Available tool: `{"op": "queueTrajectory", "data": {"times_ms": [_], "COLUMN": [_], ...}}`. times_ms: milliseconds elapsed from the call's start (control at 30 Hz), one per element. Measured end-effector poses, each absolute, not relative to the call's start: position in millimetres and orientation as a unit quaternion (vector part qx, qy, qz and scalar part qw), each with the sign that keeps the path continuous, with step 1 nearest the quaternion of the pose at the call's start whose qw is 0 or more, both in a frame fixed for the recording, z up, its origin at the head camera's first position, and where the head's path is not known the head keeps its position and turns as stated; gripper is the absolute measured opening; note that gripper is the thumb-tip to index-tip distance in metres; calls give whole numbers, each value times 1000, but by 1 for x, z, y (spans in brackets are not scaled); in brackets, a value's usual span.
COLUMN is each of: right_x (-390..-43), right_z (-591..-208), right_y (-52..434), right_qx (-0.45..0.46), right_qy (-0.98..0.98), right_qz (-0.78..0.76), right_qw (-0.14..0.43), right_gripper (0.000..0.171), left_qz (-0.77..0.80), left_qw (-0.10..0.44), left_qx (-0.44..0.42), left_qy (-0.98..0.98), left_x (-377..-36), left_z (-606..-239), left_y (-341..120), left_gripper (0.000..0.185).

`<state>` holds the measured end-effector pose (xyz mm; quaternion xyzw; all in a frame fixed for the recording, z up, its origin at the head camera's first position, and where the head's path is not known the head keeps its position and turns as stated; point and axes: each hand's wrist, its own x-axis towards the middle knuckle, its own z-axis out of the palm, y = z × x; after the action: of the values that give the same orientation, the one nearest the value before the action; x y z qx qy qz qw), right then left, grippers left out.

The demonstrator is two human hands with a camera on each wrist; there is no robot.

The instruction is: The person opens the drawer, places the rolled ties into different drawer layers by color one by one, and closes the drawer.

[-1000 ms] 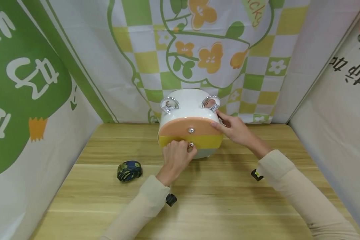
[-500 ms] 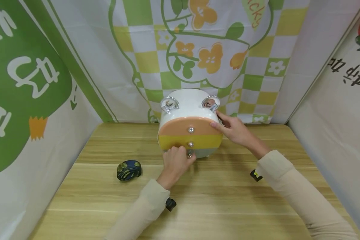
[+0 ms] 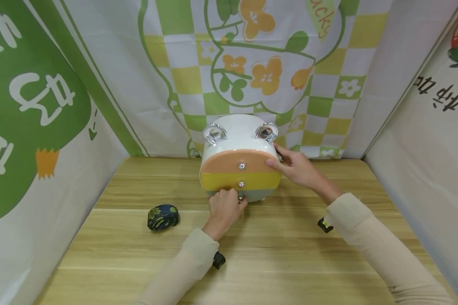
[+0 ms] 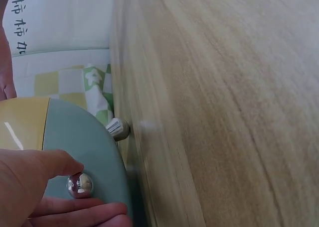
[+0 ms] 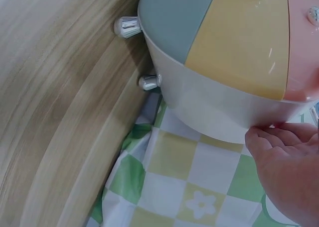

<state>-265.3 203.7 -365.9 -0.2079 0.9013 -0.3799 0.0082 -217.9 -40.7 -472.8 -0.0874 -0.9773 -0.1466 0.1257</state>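
A small white drawer cabinet (image 3: 239, 129) stands at the back of the wooden table (image 3: 275, 254), with a peach top drawer (image 3: 229, 162), a yellow middle drawer (image 3: 221, 181) and a grey-green bottom drawer (image 4: 75, 142). My left hand (image 3: 224, 208) pinches the bottom drawer's silver knob (image 4: 79, 185) between thumb and fingers. My right hand (image 3: 295, 167) rests with straight fingers against the cabinet's right side (image 5: 219, 112), steadying it. All three drawers look closed.
A dark blue floral rolled cloth (image 3: 163, 217) lies on the table to the left. Printed green, yellow and white cloth walls (image 3: 252, 63) close in the back and both sides. The cabinet stands on small silver feet (image 5: 127, 27).
My left hand moved down from the yellow drawer's knob to the bottom drawer's knob. The right hand and cabinet stayed put.
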Motion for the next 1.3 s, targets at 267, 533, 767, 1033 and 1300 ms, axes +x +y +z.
{"op": "queueTrajectory", "data": {"times_ms": [267, 533, 767, 1033, 1300], "right_x": [-264, -260, -255, -253, -256], "right_z": [-364, -361, -360, -364, -364], "right_y": [204, 201, 194, 191, 192], "right_qx": [-196, -190, -190, -200, -202], "right_qy": [915, 915, 908, 911, 915], "right_qz": [-353, -357, -373, -359, -347], "right_qw": [15, -5, -29, -39, -45], "right_gripper": [89, 94, 89, 84, 84], "left_qz": [-141, -142, -146, -157, -165], "left_qw": [126, 131, 137, 137, 135], "left_qx": [-80, -82, -82, -81, -88], "left_qy": [-979, -978, -976, -975, -973], "left_x": [-220, -220, -219, -218, -217], "left_z": [-477, -478, -479, -478, -476], "left_y": [-39, -37, -37, -38, -38], "left_gripper": [59, 59, 58, 57, 56]}}
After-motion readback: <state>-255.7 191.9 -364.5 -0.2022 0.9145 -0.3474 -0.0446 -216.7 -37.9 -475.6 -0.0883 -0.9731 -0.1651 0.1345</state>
